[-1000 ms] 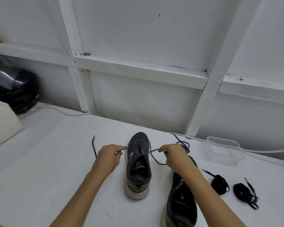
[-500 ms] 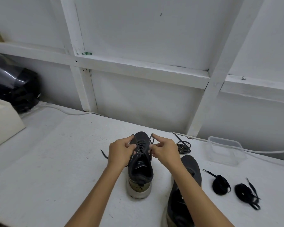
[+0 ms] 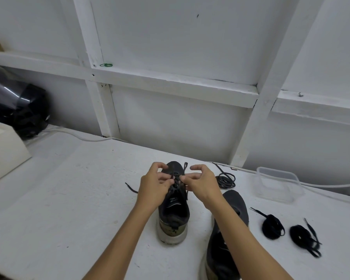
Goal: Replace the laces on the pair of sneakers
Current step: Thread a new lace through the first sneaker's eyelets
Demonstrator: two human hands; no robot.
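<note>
The scene is lit evenly by soft, diffuse light, so the white table (image 3: 59, 199) and wall are rendered pale grey. Only faint shadows are cast beneath the forearms. Highlights are seen on the glossy black object (image 3: 18, 106) at the left edge. Straight beams are bowed by wide-angle distortion. Slight softness is noticed towards the corners.

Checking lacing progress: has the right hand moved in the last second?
Yes. The right hand moved left, from beside the sneaker to over its eyelets.
</note>
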